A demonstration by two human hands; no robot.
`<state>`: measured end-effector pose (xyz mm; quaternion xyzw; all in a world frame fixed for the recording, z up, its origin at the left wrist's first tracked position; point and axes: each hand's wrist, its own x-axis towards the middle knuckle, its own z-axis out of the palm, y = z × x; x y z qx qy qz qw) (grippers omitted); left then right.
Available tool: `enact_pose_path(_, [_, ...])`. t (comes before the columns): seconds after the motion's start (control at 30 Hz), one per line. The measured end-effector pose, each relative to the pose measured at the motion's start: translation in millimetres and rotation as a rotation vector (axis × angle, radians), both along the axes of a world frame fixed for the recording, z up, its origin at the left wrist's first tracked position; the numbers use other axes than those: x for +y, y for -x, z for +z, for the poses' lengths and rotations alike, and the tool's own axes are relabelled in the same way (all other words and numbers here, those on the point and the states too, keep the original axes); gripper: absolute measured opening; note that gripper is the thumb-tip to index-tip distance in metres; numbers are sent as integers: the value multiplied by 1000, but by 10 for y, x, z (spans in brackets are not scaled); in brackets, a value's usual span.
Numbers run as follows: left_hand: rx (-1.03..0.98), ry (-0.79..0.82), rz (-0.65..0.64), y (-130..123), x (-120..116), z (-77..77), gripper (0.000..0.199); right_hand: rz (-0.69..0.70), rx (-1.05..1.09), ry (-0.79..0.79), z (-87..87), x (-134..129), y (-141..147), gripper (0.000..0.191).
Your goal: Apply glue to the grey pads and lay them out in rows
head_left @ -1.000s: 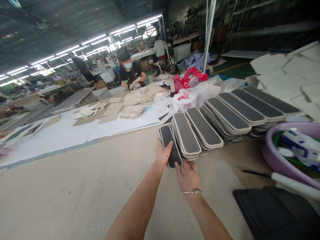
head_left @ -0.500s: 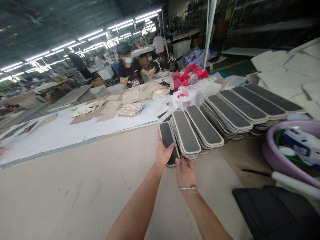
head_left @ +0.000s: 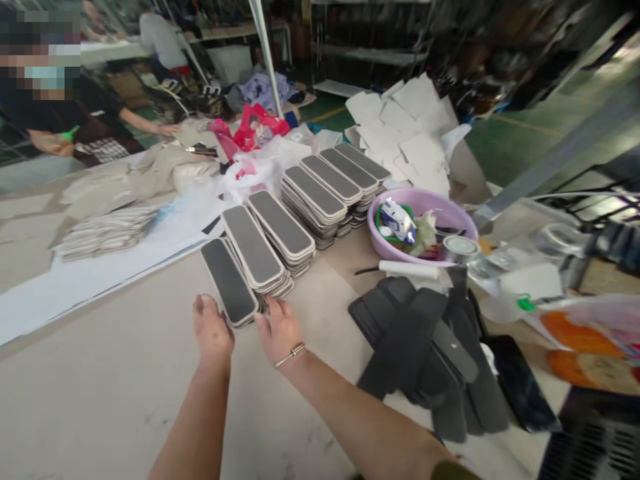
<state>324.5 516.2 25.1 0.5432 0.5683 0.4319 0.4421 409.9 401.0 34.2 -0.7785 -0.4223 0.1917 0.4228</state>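
Since the earlier frame, the view has swung to the right, and the left hand (head_left: 213, 327), whose thumb lay on the top panel, is now off it. Left of the frame's centre, the leftmost stack (head_left: 229, 281) of dark, pale-edged panels rests on the table (head_left: 100, 400), its long axis running from upper left to lower right, so that its lower end points toward the person. Both hands lie at that end: the left hand just beside the left long edge, the right hand (head_left: 280, 328) just beyond the lower right corner, neither clearly nearer. Both appear open, the right thumb apart from its fingers, with no panel gripped. Next to the right stand a second stack (head_left: 253, 247) and a third stack (head_left: 283, 223), nearly parallel; farther right are a purple basin (head_left: 387, 250) and, below it, loose dark pieces (head_left: 407, 340). Blur leaves contact between the right fingertips and the second stack uncertain; they may touch its lower end. Most of the left fingers and the stacks' lower layers are hidden, and a co-worker (head_left: 95, 123) at upper left is cut off by the frame.
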Motion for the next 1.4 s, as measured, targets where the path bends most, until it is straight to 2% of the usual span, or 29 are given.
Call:
enact_pose_path(0.07, [50,15,68,118,-341,-7,50,65,-1,-36,54,-304,-67,48])
enact_pose_path(0.13, [149,-3,91,324,-875,-57,51,168,6,-80,112,-775,-140,46])
enact_pose_path(0.17, [206,-30,53,458,-1201,-96,51,229,14,-97,137,-1065,-180,44])
enact_pose_path(0.27, [391,-143,-241,924,-2281,-207,49,338,59,-96,155,-2067,-327,36])
enact_pose_path(0.33, [526,-171,-481,1195,-2947,-240,50,404,-13,39,95,-2757,-442,35])
enact_pose_path(0.4, [627,-189,-684,1360,-3457,-260,57,423,-80,176,-23,-3381,-548,35])
enact_pose_path(0.47, [713,-219,-836,1412,-3769,-303,64,424,-156,261,-165,-3880,-619,36])
enact_pose_path(0.57, [827,-300,-930,1357,-3939,-417,69,456,-244,292,-358,-4333,-665,40])
enact_pose_path(0.7, [814,-370,-919,1290,-3953,-540,68,474,-369,304,-589,-4525,-678,43])
enact_pose_path(0.8, [788,-355,-903,1310,-3964,-536,65,459,-433,278,-719,-4559,-671,44])
enact_pose_path(0.87, [793,-357,-905,1323,-3974,-504,60,482,-429,249,-744,-4567,-673,50])
enact_pose_path(1.0, [815,-361,-957,1311,-3977,-431,53,510,-409,265,-667,-4534,-711,67])
enact_pose_path(1.13, [824,-352,-1014,1292,-3965,-385,64,465,-436,341,-633,-4454,-768,71])
enact_pose_path(1.4, [793,-386,-969,1312,-3986,-415,52,405,-535,214,-846,-4420,-811,57])
